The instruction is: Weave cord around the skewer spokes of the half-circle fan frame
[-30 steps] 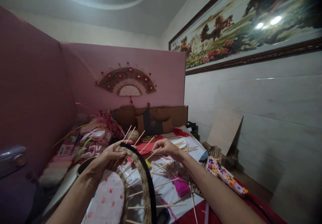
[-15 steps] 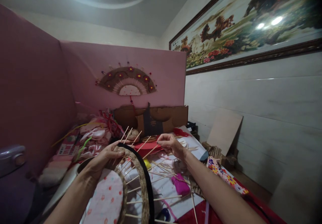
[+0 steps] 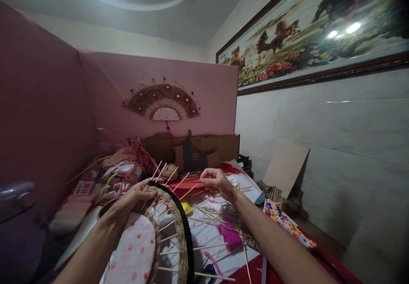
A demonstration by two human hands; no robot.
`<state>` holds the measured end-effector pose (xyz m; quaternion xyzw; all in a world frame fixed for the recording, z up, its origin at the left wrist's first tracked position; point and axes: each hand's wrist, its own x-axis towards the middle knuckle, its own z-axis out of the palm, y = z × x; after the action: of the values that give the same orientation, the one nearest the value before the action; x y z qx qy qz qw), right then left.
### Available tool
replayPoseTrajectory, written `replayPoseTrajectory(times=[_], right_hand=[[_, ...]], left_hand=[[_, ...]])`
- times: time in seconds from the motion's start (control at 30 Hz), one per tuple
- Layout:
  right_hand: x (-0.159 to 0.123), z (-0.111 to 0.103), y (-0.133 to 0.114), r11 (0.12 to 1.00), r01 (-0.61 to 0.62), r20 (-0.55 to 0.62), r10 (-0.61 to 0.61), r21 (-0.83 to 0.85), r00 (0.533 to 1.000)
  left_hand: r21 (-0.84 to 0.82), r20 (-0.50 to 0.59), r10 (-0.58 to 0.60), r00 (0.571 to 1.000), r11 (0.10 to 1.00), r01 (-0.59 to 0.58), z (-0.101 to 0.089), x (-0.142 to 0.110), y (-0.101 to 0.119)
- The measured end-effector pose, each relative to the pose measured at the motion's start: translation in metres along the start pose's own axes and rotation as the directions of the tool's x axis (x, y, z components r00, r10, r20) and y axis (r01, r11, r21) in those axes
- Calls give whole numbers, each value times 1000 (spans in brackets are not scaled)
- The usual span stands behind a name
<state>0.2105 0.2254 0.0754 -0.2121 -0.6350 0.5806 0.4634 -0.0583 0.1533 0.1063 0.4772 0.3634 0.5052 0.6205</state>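
Note:
My left hand (image 3: 139, 196) grips the upper edge of a fan (image 3: 182, 233), its fingers behind and the thumb in front. This fan has a half-round white cloth base with red dots (image 3: 134, 245), bands of braided twine and a black outer rim (image 3: 189, 241). Thin wooden sticks run outward through the bands and stick out past the rim. Beside the tip of one stick (image 3: 190, 191), my right hand (image 3: 219, 184) is closed in a pinch. Whatever its fingertips hold, if anything, is too small to make out.
A finished-looking fan with flowers (image 3: 166, 101) hangs on the pink board (image 3: 217, 101). Behind my hands are a twine ball (image 3: 169, 171) and cardboard (image 3: 217, 147). A magenta bundle (image 3: 230, 236) and loose sticks lie on the table. Cloth pieces (image 3: 121, 169) are heaped left.
The fan has shifted slightly left and down in view, its lower sticks a little more tilted. My right hand stays pinched in nearly the same place, now slightly farther from the stick tip.

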Motion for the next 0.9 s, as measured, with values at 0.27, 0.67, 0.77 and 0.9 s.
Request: replayPoseTrajectory(times=[0.27,0.67,0.77,0.9], right_hand=[[-1,7,3,987,-128,27,131,-98,991],[-1,12,16,952,-304,212,288,44,934],[0,13,18,949,-308,224,286,70,932],[0,12,21,951,-307,213,293,35,932]], left_hand=[[4,-13,28,1000,1000,-28,-3,-3,4],[-88,16,46,999,995,-44,0,-5,6],[-98,44,42,998,994,-37,0,-4,6],[-113,72,43,996,993,-34,1,-6,7]])
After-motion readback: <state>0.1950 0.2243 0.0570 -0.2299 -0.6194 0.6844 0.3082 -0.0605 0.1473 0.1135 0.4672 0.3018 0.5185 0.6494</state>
